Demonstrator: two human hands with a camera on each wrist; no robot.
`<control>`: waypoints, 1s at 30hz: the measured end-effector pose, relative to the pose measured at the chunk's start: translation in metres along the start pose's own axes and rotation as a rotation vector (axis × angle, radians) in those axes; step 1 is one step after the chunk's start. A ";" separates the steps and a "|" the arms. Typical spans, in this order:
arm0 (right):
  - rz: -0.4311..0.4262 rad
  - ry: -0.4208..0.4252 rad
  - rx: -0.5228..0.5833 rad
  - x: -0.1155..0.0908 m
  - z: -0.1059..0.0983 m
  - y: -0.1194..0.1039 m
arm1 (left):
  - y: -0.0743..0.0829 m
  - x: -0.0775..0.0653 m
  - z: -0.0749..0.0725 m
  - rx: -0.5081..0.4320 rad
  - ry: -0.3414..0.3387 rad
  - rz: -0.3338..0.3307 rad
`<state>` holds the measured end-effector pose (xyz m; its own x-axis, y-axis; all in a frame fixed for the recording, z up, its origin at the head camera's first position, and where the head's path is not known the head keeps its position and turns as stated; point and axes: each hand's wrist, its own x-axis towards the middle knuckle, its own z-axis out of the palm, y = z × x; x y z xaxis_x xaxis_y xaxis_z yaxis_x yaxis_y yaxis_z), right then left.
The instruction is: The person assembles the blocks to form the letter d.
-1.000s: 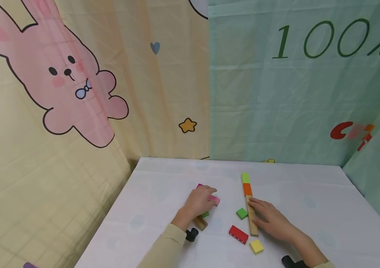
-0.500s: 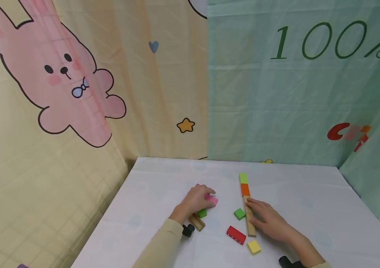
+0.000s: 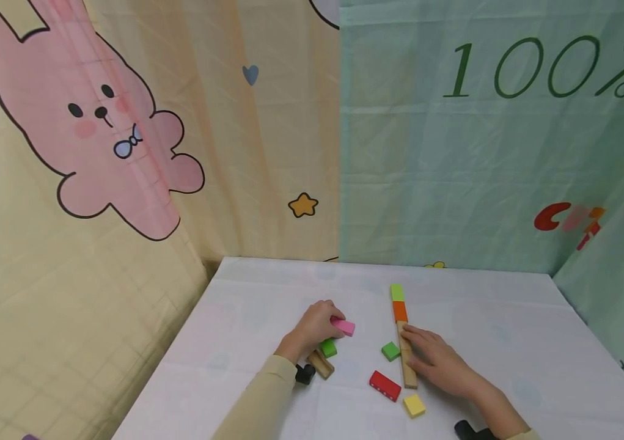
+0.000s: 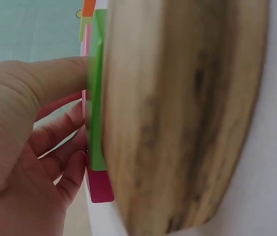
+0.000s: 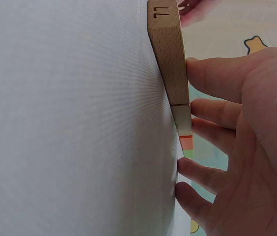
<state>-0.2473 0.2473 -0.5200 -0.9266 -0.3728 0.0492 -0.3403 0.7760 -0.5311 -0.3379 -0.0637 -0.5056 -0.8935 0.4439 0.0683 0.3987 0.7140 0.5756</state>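
In the head view my left hand (image 3: 314,325) pinches a pink block (image 3: 346,327) between thumb and fingers. A green block (image 3: 328,348) and a brown wooden block (image 3: 321,365) lie just below that hand. The left wrist view shows the wooden block (image 4: 178,108) large in front, with a magenta block (image 4: 100,186) behind the green one. My right hand (image 3: 440,357) rests with extended fingers along the right side of a straight row: two plain wooden blocks (image 3: 408,366), an orange block (image 3: 400,311) and a light green block (image 3: 396,292) at the far end.
A small green block (image 3: 391,351) sits left of the row. Nearer the front lie a red block with white dots (image 3: 385,386) and a yellow block (image 3: 414,406). The white-covered table (image 3: 267,281) ends at printed curtains (image 3: 427,183).
My left fingers have curled in and closed on the pink block, which stays about where it was. The right hand keeps its place at the row. The head view has shifted slightly.
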 end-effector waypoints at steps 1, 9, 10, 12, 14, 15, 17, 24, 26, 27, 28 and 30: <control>0.002 0.000 0.003 0.000 0.000 0.000 | 0.000 0.000 0.000 -0.005 -0.002 -0.002; 0.009 0.006 -0.014 0.000 0.000 -0.003 | 0.002 -0.001 0.001 -0.142 0.005 -0.042; 0.010 0.006 -0.016 0.000 0.000 -0.003 | 0.002 -0.001 0.001 -0.154 0.011 -0.041; 0.014 0.006 -0.018 0.000 0.000 -0.003 | 0.002 -0.001 0.002 -0.170 0.022 -0.045; 0.018 0.006 -0.017 0.000 0.000 -0.003 | 0.003 -0.001 0.002 -0.185 0.032 -0.042; 0.019 0.006 -0.016 0.000 0.000 -0.003 | 0.003 -0.001 0.002 -0.189 0.036 -0.042; 0.022 0.007 -0.014 0.000 0.000 -0.003 | 0.005 -0.002 0.002 -0.198 0.044 -0.042; 0.037 0.000 -0.004 0.000 0.000 -0.003 | 0.008 0.001 0.005 -0.186 0.077 -0.037; 0.038 0.000 -0.006 0.000 0.000 -0.003 | 0.011 0.002 0.006 -0.167 0.084 -0.030; 0.038 0.001 -0.008 0.001 0.000 -0.003 | 0.012 0.003 0.007 -0.159 0.089 -0.025; 0.036 0.000 -0.011 0.001 0.001 -0.002 | 0.013 0.003 0.008 -0.153 0.094 -0.023; 0.032 0.001 -0.017 0.001 0.001 -0.001 | 0.015 0.005 0.009 -0.146 0.104 -0.019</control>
<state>-0.2477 0.2451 -0.5202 -0.9373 -0.3469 0.0332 -0.3129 0.7960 -0.5182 -0.3345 -0.0458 -0.5041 -0.9202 0.3669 0.1362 0.3541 0.6323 0.6891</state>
